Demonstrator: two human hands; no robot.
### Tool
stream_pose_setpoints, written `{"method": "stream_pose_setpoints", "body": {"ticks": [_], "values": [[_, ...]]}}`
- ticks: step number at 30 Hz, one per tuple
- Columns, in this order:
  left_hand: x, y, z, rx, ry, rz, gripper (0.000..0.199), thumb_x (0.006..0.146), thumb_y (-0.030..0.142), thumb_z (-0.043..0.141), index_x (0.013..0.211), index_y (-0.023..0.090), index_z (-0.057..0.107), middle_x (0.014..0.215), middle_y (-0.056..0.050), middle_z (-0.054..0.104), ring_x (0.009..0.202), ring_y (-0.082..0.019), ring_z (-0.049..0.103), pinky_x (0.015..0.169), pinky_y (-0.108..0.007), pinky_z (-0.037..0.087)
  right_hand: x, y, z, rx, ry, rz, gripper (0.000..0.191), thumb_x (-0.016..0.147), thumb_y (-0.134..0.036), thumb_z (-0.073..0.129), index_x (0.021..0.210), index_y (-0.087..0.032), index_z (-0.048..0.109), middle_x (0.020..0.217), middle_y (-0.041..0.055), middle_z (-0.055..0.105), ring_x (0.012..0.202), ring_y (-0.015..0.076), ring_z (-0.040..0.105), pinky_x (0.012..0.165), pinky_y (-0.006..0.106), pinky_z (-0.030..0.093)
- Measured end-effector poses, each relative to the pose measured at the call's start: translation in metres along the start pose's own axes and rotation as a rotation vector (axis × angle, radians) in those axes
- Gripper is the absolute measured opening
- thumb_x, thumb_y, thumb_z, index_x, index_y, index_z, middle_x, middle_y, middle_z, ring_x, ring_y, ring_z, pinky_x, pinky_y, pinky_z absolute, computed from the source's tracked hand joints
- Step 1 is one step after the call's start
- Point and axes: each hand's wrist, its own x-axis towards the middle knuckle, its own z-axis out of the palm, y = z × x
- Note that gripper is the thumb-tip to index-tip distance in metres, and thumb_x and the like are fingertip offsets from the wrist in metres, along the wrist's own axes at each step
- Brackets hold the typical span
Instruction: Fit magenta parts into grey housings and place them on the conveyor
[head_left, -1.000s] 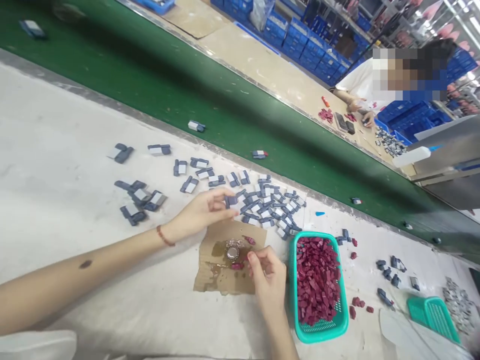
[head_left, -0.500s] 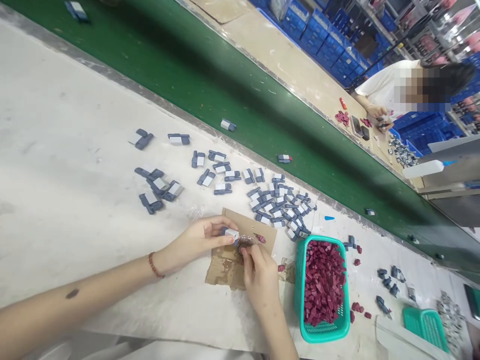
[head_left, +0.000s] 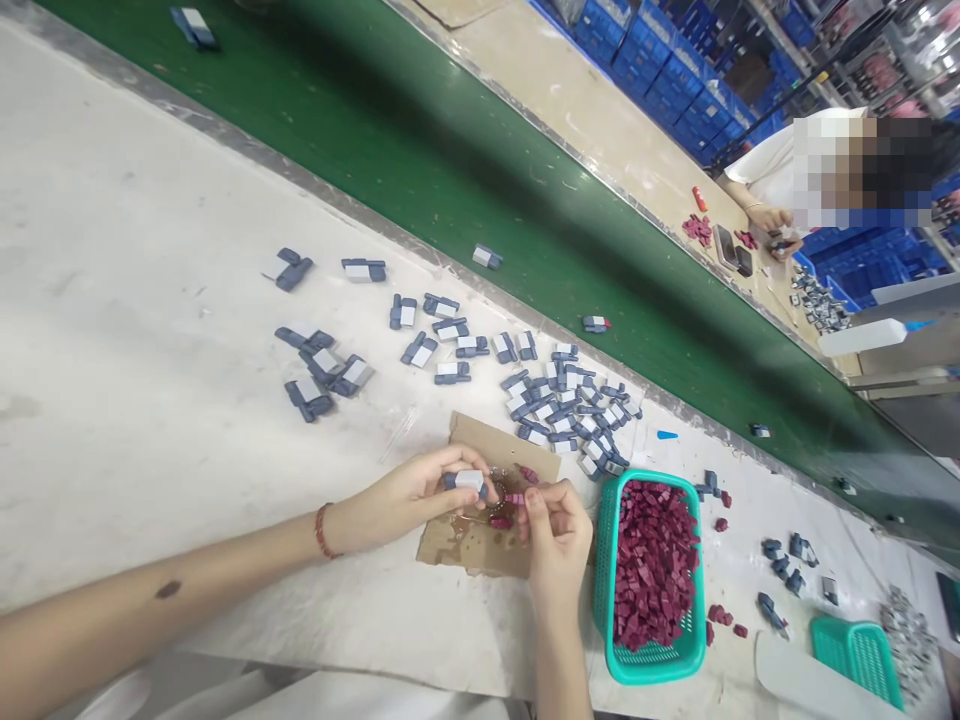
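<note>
A pale worktable [head_left: 150,300] runs along a green belt [head_left: 360,150] here, with blue crates [head_left: 652,60] stacked beyond. At the front, the person's left hand [head_left: 450,485] is closed around a blue-and-white piece [head_left: 469,480], thumb below and fingers curled over it. The right hand [head_left: 559,530] pinches a small red part [head_left: 514,499] between thumb and fingertips, its tip pointing toward that piece. The two look apart to me, so I'd judge this one unfinished, with the red part not yet on it.

Just under the hands lies a stained cardboard sheet [head_left: 457,550], wet-looking in patches, with another red bit [head_left: 500,521] on it. Right beside it stands a teal basket [head_left: 602,580], well filled with red parts [head_left: 652,565], so there's plenty left to draw on. Beyond the cardboard sits a crowded cluster of blue-and-white pieces [head_left: 570,400], more scattered off to the left; I can't make out red on them, and they seem to be waiting. On the belt, one piece with a red end [head_left: 596,323] looks done. Across the belt, a co-worker [head_left: 769,165] bends over similar bits.
</note>
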Motion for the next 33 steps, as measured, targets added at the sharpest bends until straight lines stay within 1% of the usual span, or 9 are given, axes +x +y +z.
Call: {"method": "stream_pose_setpoints", "body": {"ticks": [3,6,8,12,18,23,25,29,33], "values": [[-0.003,0.0,-0.001,0.152,0.019,0.035,0.017,0.088,0.034,0.055,0.096,0.019,0.056,0.099,-0.009,0.068,0.094,-0.021,0.062,0.079,-0.033,0.05,0.001,-0.004,0.004,0.169,0.003,0.082,0.038,0.078,-0.051,0.067,0.064,-0.021,0.048,0.049,-0.0055,0.052,0.035,0.0076,0.04,0.034,0.018,0.034],[-0.006,-0.003,-0.001,0.355,0.067,0.082,0.014,0.089,0.031,0.053,0.095,0.019,0.058,0.096,-0.008,0.069,0.088,-0.021,0.064,0.075,-0.031,0.05,-0.001,-0.008,0.012,0.231,-0.014,0.107,0.041,0.076,-0.054,0.069,0.064,-0.021,0.048,0.047,-0.0058,0.051,0.034,0.0065,0.039,0.032,0.017,0.033],[-0.008,-0.006,-0.001,0.421,0.073,0.111,0.013,0.089,0.03,0.052,0.095,0.019,0.057,0.094,-0.008,0.071,0.085,-0.021,0.065,0.071,-0.03,0.05,-0.002,-0.01,0.017,0.24,-0.016,0.111,0.042,0.075,-0.055,0.069,0.063,-0.02,0.047,0.047,-0.0054,0.052,0.034,0.0062,0.039,0.033,0.016,0.034],[-0.009,-0.008,-0.001,0.441,0.058,0.141,0.011,0.09,0.027,0.05,0.096,0.019,0.055,0.099,-0.008,0.072,0.086,-0.02,0.067,0.072,-0.029,0.051,-0.005,-0.013,0.024,0.229,-0.02,0.111,0.044,0.074,-0.055,0.07,0.061,-0.02,0.046,0.046,-0.0049,0.052,0.035,0.0064,0.039,0.033,0.016,0.033],[-0.01,-0.007,-0.002,0.497,0.062,0.181,0.013,0.091,0.027,0.047,0.098,0.018,0.055,0.097,-0.007,0.072,0.085,-0.019,0.067,0.073,-0.027,0.052,-0.009,-0.011,0.028,0.206,-0.054,0.1,0.041,0.078,-0.052,0.066,0.062,-0.02,0.048,0.049,-0.0046,0.052,0.037,0.007,0.04,0.037,0.018,0.034],[-0.011,-0.011,-0.002,0.521,0.057,0.189,0.015,0.092,0.028,0.047,0.099,0.019,0.057,0.098,-0.007,0.072,0.085,-0.018,0.068,0.074,-0.026,0.052,-0.01,-0.009,0.027,0.097,-0.033,0.044,0.039,0.08,-0.051,0.065,0.062,-0.019,0.052,0.053,-0.0042,0.049,0.047,0.0101,0.045,0.047,0.021,0.04],[-0.01,-0.014,-0.003,0.535,0.053,0.209,0.017,0.092,0.028,0.048,0.101,0.019,0.059,0.099,-0.007,0.073,0.086,-0.018,0.068,0.074,-0.026,0.053,-0.009,-0.01,0.024,0.08,-0.063,0.045,0.04,0.079,-0.052,0.065,0.062,-0.019,0.052,0.054,-0.0039,0.049,0.05,0.0105,0.046,0.049,0.022,0.04],[-0.009,-0.014,-0.003,0.546,0.072,0.249,0.019,0.09,0.03,0.055,0.1,0.019,0.066,0.098,-0.008,0.074,0.09,-0.02,0.069,0.08,-0.028,0.053,-0.004,-0.01,0.015,0.158,-0.206,0.187,0.041,0.074,-0.056,0.068,0.068,-0.019,0.054,0.05,-0.0051,0.05,0.042,0.0087,0.042,0.04,0.02,0.036],[-0.009,-0.012,-0.001,0.551,0.163,0.234,0.021,0.084,0.035,0.065,0.093,0.019,0.073,0.095,-0.008,0.077,0.087,-0.023,0.071,0.082,-0.03,0.055,-0.003,-0.007,0.015,0.234,-0.215,0.279,0.046,0.067,-0.061,0.072,0.065,-0.02,0.051,0.048,-0.0052,0.052,0.036,0.0072,0.04,0.034,0.019,0.033]]}}
